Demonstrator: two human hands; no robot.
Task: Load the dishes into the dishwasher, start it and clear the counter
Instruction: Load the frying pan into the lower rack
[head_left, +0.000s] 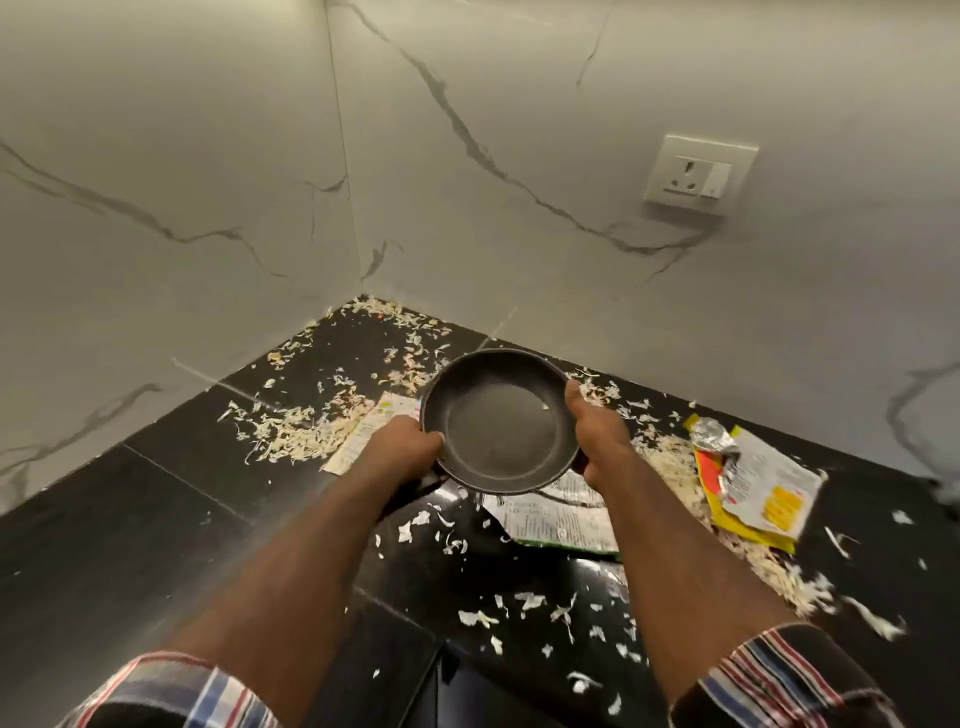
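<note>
Item: pan (501, 423), dark, nearly empty, held above the littered counter (156, 519). Our left hand (402, 441) and right hand (597, 431) grasp opposite rims. We should keep it level, carry it dishwasher-ward.

The light is soft and rather dim, warm grey on the marble wall (519, 130), which darkens toward the upper left corner. The glossy black table (156, 519) carries pale streaks of glare near its lower left and a sheen at the bottom centre. A faint shadow falls below the wall socket (698, 174). The wide lens bends the wall seams and table edges. The sleeves (789, 675) and the right edge are smeared with blur.
</note>
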